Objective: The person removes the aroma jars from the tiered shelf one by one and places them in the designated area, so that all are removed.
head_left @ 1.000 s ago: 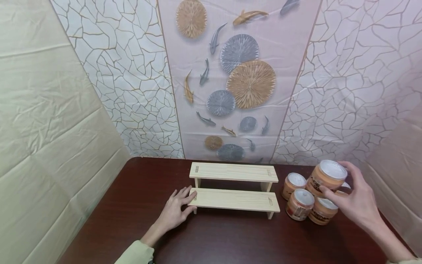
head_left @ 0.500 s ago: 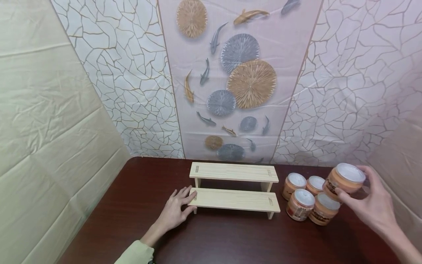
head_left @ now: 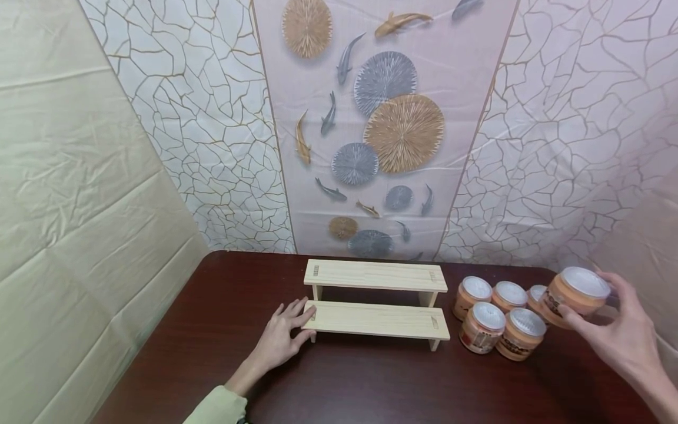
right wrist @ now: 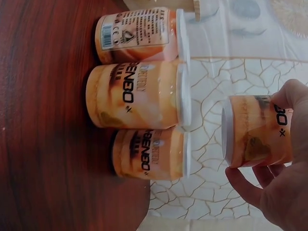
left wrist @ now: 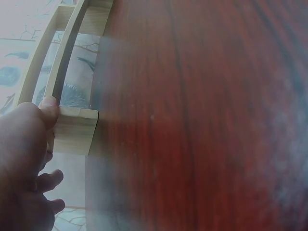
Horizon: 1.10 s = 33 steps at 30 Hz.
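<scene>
Pinched between the thumb and fingers of my right hand point(head_left: 622, 333) is an orange jar point(head_left: 574, 297) with a pale top. In the right wrist view the held jar point(right wrist: 257, 130) is raised off the table, higher than the standing jars point(right wrist: 137, 94). Several similar jars point(head_left: 521, 335) stand upright in a cluster just left of it. My left hand point(head_left: 281, 335) grips the left end of a two-tier light wooden rack point(head_left: 376, 320), thumb at the front edge and index finger on the lower board. The left wrist view shows that thumb at the rack's corner point(left wrist: 77, 130).
Everything stands on a dark reddish-brown table point(head_left: 371, 383). Behind it hangs a patterned cloth point(head_left: 402, 135) with fish and round motifs. A plain beige cloth point(head_left: 79, 235) closes off the left side, and another point(head_left: 646, 235) the right.
My right hand has carried the jar rightward and slightly down in the head view, uncovering the back jars of the cluster. My left hand and the rack have stayed put.
</scene>
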Tool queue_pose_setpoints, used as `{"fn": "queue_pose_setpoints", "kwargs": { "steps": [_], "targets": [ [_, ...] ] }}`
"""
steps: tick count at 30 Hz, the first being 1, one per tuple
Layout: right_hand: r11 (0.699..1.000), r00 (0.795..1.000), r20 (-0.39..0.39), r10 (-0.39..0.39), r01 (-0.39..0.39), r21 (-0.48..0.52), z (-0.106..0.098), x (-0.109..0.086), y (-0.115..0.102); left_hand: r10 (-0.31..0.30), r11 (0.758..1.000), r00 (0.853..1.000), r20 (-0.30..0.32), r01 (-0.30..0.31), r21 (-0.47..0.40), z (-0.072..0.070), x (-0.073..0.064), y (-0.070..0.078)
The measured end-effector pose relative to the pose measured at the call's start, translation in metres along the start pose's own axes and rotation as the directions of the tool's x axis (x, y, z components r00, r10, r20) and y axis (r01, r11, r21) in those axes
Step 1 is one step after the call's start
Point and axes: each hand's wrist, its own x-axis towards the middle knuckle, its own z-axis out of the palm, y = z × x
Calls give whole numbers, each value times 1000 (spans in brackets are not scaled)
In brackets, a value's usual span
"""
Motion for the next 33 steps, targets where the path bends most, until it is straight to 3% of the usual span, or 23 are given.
{"fn": "queue_pose_setpoints", "kwargs": {
  "steps": [16, 26, 33],
  "targets": [
    [996, 995, -48, 90, -92, -22, 2, -13, 18, -7, 1000, 1000, 2, 7, 2, 1, 0, -1],
    [996, 996, -43, 79, -81, -48, 4, -23, 33, -3, 1000, 1000, 3, 4, -3, 2, -1, -2],
    [998, 997, -39, 67, -67, 6, 9, -25, 42, 1, 1000, 1000, -6, -1, -8, 1, 0, -2]
  ]
}}
